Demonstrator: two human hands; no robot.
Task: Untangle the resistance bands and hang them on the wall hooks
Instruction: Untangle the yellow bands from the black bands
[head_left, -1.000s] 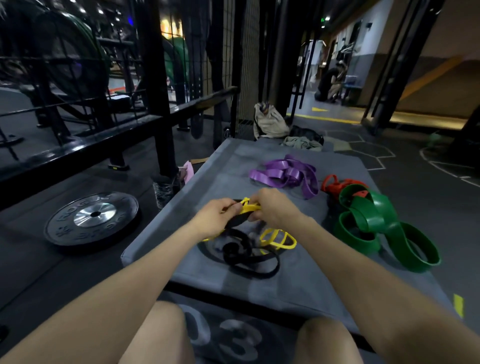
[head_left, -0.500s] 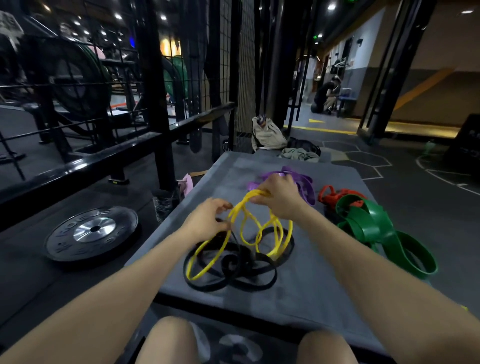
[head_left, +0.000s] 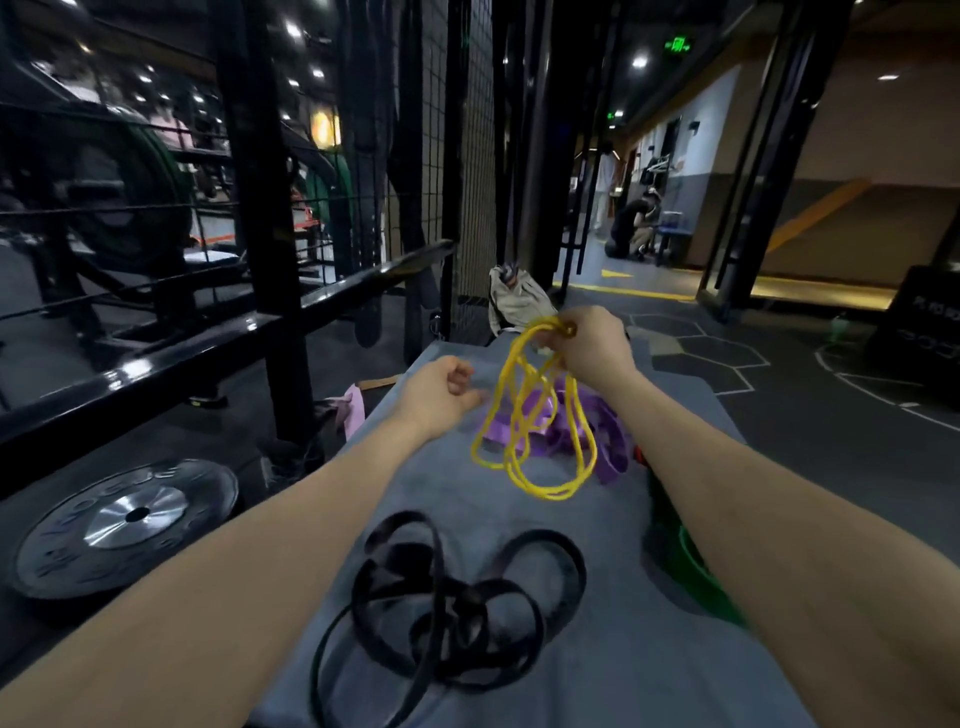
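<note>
The right hand (head_left: 589, 345) pinches the top of the yellow band (head_left: 530, 415), whose loops hang above the far half of the grey bench (head_left: 613, 649). The left hand (head_left: 439, 395) is loosely curled, holding nothing. The purple band (head_left: 605, 441) lies behind the loops; the tangled black band (head_left: 452, 608) lies toward the near edge, the green band (head_left: 696, 577) along the right edge.

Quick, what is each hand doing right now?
Left hand: loosely curled, holding nothing.
Right hand: gripping the yellow band, lifted above the grey mat.
</note>
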